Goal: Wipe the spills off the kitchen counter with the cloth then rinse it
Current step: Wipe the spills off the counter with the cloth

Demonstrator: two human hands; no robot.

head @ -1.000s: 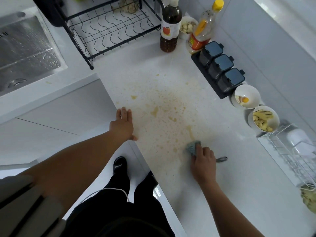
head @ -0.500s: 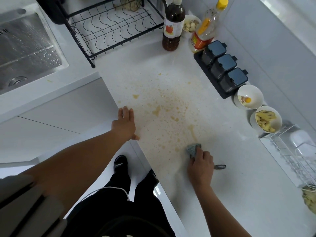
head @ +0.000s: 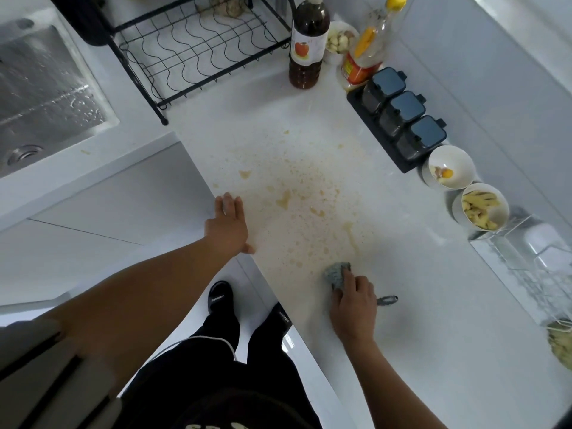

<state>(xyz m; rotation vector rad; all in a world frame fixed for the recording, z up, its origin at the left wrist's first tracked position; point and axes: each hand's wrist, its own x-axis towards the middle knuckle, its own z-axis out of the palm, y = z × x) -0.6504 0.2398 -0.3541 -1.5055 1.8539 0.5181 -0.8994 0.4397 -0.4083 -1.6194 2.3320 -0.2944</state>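
We are wiping, and most of the mess is not cleaned yet.

Our right hand presses flat on the small grey-blue bunched cloth, fingers together, at the near edge of the yellow-brown splattered spill. Next we think the cloth must slide up through the spill. Our left hand lies flat, fingers together, on the white stone counter edge left of the spill. The steel sink for rinsing waits far left of it.
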